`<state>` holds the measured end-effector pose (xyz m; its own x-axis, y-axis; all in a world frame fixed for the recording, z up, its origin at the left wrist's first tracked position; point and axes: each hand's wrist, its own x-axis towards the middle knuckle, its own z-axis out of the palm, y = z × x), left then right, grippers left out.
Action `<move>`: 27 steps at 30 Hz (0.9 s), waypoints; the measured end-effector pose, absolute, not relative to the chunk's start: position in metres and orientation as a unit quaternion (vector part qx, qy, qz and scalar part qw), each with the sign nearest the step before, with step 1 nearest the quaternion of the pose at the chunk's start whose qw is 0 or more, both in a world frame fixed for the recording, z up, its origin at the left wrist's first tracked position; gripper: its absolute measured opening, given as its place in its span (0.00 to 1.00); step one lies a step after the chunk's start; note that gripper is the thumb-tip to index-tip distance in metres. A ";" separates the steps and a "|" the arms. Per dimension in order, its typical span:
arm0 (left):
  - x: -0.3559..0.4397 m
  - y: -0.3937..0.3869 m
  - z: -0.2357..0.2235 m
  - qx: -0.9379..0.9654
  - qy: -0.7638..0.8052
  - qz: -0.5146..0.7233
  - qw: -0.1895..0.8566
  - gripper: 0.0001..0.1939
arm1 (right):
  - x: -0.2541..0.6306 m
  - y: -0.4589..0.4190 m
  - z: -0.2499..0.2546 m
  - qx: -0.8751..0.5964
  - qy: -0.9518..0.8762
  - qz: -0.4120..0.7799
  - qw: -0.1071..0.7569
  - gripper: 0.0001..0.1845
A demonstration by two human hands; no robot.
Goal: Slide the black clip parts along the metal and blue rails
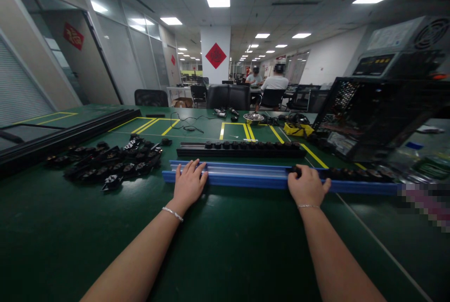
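1. The blue rail (246, 177) lies directly under the fingers of both hands, its long axis running left to right across the tabletop (228, 245).
2. The left hand (190, 183) rests near the rail's left end, fingers spread apart and laid over it rather than closed around it.
3. The right hand (307, 187) is farther along the same axis, its fingers curled at a small black piece (294, 170); whether they clamp it or merely touch it, I cannot tell.
4. That piece sits at the right fingers' left side, so the right hand is nearer to it; a bare stretch of rail separates it from the left fingers.
5. Right of the right fingers, a row of black parts (358, 175) lies along the rail.
6. Beyond both hands, a black rail (242, 152) runs roughly parallel.
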<state>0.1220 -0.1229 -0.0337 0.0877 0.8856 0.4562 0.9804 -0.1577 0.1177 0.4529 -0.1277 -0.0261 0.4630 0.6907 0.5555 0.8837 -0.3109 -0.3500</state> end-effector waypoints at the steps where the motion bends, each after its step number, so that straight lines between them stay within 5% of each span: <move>1: 0.122 -0.123 -0.034 -0.729 -0.640 -0.217 0.109 0.23 | 0.453 -0.128 -0.026 -0.796 -0.495 -0.152 0.314 0.20; 27: 0.122 -0.122 -0.036 -0.729 -0.636 -0.224 0.118 0.24 | 0.440 -0.127 -0.029 -0.756 -0.551 -0.159 0.317 0.19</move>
